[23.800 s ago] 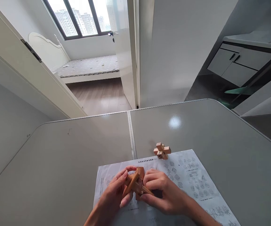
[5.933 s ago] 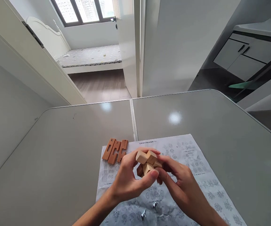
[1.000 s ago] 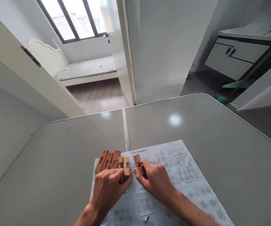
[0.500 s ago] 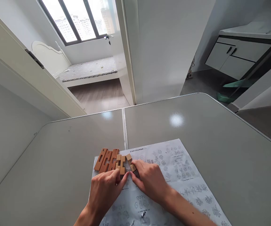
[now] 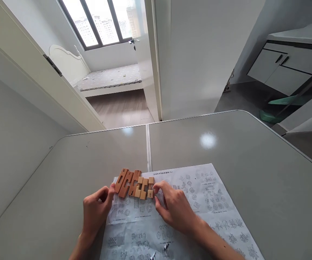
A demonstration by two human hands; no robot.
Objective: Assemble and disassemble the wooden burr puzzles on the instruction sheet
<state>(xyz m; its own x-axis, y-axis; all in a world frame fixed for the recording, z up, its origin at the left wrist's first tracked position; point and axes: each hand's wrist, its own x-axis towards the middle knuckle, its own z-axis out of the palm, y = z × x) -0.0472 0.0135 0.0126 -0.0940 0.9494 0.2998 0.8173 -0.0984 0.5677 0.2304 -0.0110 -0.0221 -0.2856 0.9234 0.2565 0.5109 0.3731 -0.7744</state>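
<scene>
A row of notched wooden puzzle pieces lies flat on a printed sheet [image 5: 128, 220]. On its left are three reddish-brown pieces [image 5: 128, 184], the outermost marked 2 and slotted. Three shorter light tan pieces [image 5: 143, 196] stand side by side at the right end. My left hand [image 5: 97, 206] has its fingers curled and fingertips together, against the left edge of the outer brown piece. My right hand [image 5: 176, 204] has thumb and forefinger apart, at the right edge of the last tan piece.
A grey table [image 5: 253, 162] with a pale seam [image 5: 149, 151] lies under the sheet. Beyond its far edge are a white wall [image 5: 196, 54], an open door [image 5: 142, 50], a bed [image 5: 115, 76] and, at right, a white cabinet [image 5: 280, 66].
The last tan piece, tilted in my right fingers before, now lies upright in line with the others. My left hand has moved left to the row's outer end. The view has shifted slightly.
</scene>
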